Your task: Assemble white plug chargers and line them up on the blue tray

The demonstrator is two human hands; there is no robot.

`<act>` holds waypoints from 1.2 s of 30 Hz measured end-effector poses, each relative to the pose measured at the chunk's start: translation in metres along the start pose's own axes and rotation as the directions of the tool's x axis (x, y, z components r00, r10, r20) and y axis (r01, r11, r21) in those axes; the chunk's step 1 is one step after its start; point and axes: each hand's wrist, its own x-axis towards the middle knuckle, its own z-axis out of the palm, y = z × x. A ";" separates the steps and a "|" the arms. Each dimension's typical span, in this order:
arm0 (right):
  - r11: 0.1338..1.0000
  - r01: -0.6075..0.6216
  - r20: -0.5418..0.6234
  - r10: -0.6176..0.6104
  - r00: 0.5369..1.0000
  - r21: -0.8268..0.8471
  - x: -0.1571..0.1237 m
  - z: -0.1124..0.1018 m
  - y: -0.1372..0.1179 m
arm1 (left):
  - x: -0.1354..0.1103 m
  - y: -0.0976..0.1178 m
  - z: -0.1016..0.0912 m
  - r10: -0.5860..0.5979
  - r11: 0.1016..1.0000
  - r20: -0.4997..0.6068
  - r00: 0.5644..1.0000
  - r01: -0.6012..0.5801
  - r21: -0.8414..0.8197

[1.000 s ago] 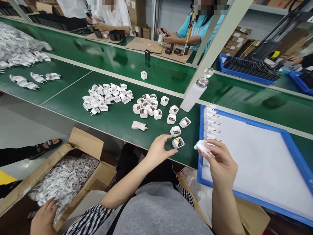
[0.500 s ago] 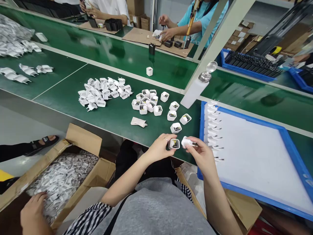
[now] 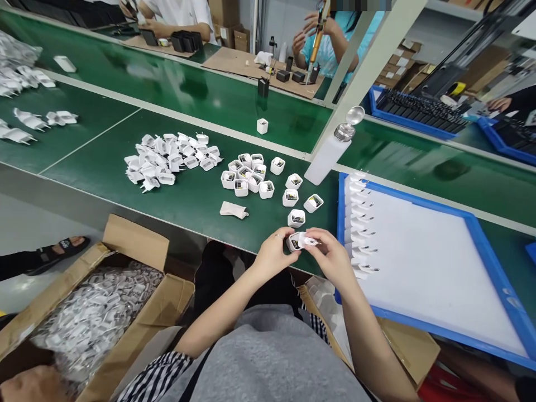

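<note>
Between the fingers and thumb of my left hand [image 3: 274,254] is a white charger housing [image 3: 293,241], its open end facing up with parts showing inside. My right hand [image 3: 330,254] pinches a white plug cover with two metal pins [image 3: 310,241], held against the open end of that housing. Whether the cover has entered the rim I cannot tell. Just beyond my hands stand several more open housings [image 3: 296,218] with circuit parts in them. To their left lies a heap of white plug covers [image 3: 167,159].
On the right a blue-rimmed tray [image 3: 422,262] holds a row of pinned white chargers [image 3: 360,223] along its left side. A white pump bottle [image 3: 329,153] stands behind it. Left below is a carton [image 3: 138,240] of white pieces. Co-workers' hands [image 3: 312,36] move across the bench.
My right hand has moved left, bringing the plug cover from beside the housing onto its open end. The view has shifted slightly. A co-worker's hands across the bench have risen.
</note>
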 end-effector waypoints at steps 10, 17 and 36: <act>0.953 0.097 0.116 -0.066 0.991 -0.287 0.010 0.004 -0.010 | 0.001 -0.006 -0.013 0.072 0.996 0.111 0.991 -0.065 -0.067; 0.846 0.187 0.255 -0.063 0.965 -0.500 0.018 -0.002 -0.019 | 0.002 -0.010 -0.012 0.077 0.996 0.114 0.991 -0.071 -0.058; 0.669 0.212 0.363 0.093 0.927 -0.713 0.024 -0.003 -0.036 | 0.000 -0.010 -0.010 0.052 0.999 0.107 0.993 -0.051 -0.015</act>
